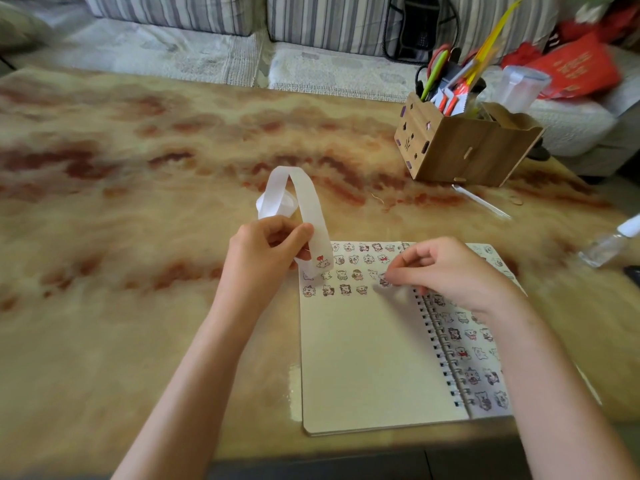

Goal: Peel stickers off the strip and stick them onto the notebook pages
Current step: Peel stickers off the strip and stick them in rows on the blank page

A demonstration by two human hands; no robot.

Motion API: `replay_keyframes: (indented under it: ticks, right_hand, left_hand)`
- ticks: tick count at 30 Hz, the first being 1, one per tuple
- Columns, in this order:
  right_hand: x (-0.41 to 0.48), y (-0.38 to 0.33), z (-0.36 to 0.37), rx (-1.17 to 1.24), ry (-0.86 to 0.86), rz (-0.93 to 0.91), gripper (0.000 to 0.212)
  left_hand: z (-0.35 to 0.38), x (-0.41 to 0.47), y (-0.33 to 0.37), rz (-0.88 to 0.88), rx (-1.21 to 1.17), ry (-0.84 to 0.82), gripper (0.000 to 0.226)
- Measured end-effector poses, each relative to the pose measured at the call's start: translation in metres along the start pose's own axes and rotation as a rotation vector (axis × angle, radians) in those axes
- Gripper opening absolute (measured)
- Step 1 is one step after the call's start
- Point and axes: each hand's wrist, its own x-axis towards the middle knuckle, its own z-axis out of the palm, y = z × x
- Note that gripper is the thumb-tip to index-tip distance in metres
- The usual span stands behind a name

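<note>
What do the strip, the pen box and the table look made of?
Strip: thin, translucent white release paper, likely; it curls in a loop. Pen box: matte wood-grain board with cut slots, perhaps laminate. Table: glossy, marble-patterned top, stone or print; it reflects light.

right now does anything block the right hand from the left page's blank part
Nothing visible. The right hand is at the left page; the strip in the left hand overhangs only its top-left corner.
</note>
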Motion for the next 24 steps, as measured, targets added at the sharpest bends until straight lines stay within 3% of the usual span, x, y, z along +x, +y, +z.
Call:
replay_keyframes:
  ticks: [24]
  right_hand:
    - [0.0033,0.0018,0.0106,-0.071,0.012,0.016,0.005]
  left_hand:
    - [-0.0012,-0.0010,0.0006,-0.012,0.008,-0.006,0.020]
